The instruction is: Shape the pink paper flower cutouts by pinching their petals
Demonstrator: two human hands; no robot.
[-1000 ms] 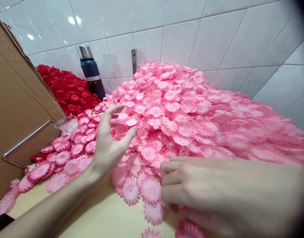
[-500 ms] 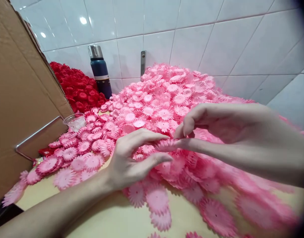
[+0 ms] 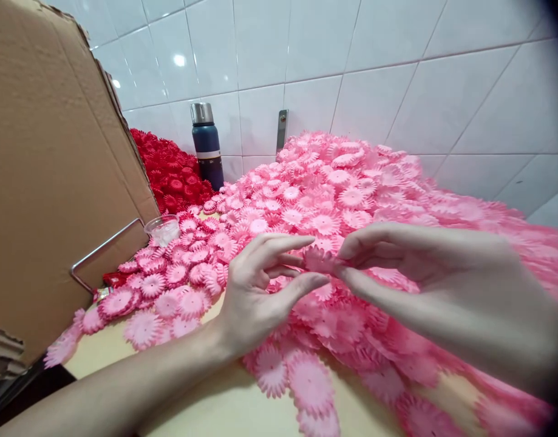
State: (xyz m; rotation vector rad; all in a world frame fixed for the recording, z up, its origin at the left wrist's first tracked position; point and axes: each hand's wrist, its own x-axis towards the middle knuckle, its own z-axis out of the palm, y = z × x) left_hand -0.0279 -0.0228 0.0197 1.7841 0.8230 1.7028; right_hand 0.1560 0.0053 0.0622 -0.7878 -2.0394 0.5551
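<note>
Between the thumb and fingers of my right hand [image 3: 419, 267] is a pink scalloped flower piece [image 3: 319, 260], held by its right edge. My left hand [image 3: 254, 291] is just left of it, thumb and fingers apart; whether a fingertip touches the piece I cannot tell. Behind and below both hands spreads a large heap of similar pink flower pieces [image 3: 351, 197], thin discs with fringed edges, many showing a small dark centre dot. A few lie loose on the pale yellow tabletop [image 3: 215, 400] near my left forearm.
A cardboard box [image 3: 55, 152] with a metal wire handle [image 3: 106, 244] stands at the left. Beside it sits a clear plastic cup [image 3: 163, 230]. Farther back are red flower pieces [image 3: 169, 170] and a dark blue bottle [image 3: 207, 145], against a white tiled wall [image 3: 397, 36].
The view has shifted, so the scene sits lower and farther right. My right fingers have closed lower around the flower piece, and my left fingers have spread slightly.
</note>
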